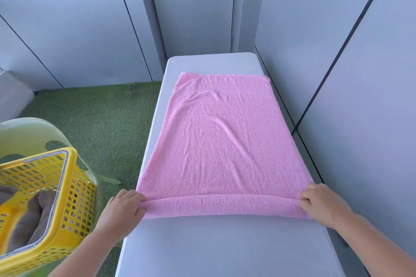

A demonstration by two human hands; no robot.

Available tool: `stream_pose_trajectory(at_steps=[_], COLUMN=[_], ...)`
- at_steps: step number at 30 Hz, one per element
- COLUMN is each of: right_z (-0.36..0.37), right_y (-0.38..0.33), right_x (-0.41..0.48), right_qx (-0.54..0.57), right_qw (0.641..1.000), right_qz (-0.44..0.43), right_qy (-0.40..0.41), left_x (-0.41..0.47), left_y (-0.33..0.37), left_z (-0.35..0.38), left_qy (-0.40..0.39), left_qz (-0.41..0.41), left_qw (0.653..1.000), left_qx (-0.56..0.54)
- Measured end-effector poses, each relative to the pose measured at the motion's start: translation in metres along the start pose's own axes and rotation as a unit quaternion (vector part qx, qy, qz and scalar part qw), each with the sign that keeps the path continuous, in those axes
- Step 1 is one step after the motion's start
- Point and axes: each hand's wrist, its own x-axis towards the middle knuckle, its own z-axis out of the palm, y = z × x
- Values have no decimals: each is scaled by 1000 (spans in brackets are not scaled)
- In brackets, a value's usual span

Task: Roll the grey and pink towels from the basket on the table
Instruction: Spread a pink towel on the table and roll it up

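At the lower edge of the frame, both sets of fingers [137, 198] are curled over cloth. The left hand [125, 206] pinches the left end of a thin rolled tube [222, 206], and the right hand [319, 203] grips the right end the same way. That tube is the near hem of the pink terry towel [225, 137], turned over on itself, and by its thinness I'd say the roll is barely begun.

From the fingers, the rest of the towel runs straight away up the frame. It lies flat with a few soft wrinkles, its far hem close to the far end of the white plastic table [225, 249]. So the tube's long axis lies left to right across the frame, and the unrolled length lies at right angles to it, toward top centre. The hands sit equally near, one per end, and neither leads.

The coming move, as I judge it, is a push away from the body. Both ends should travel level, or the tube will go cone-shaped.

Out at lower left, off the table's left side, stands the yellow perforated plastic basket [74, 186]. A grey towel [33, 213] lies inside it, not yet rolled. Green artificial turf [101, 114] covers the floor beyond.
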Motion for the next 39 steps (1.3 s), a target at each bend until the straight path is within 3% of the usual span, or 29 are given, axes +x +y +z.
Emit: stream_pose_trajectory(at_steps=[6,13,15,18,22,27,30,33,39], right_z=[18,44,37,31,26,23,15,3,-15], right_y=[6,17,6,-29,-105,-183,-233,-292,-388], right_x=[-19,-42,-38,-23,-7,10,26,45,100], right_qx=[-63,-34,-42,-43,-3,48,61,64,15], right_qw=[997,999,998,992,983,981,980,973,937], right_qz=[-46,-32,-39,-97,-169,-186,-189,-220,-348], right_qy=[7,-5,28,64,73,18,13,17,25], left_x=[-32,-44,-40,-22,12,36,42,47,43], left_y=[-6,6,16,36,47,22,15,17,12], left_z=[12,14,6,-1,-2,-10,-13,-14,0], left_qy=[-53,-88,-84,-54,-9,-44,-65,-36,-2], left_qz=[-51,-93,-89,-93,-187,-284,-271,-235,-146], left_qw=[996,992,992,992,970,934,932,930,934], left_qx=[-45,-19,-26,-63,-156,-214,-234,-279,-327])
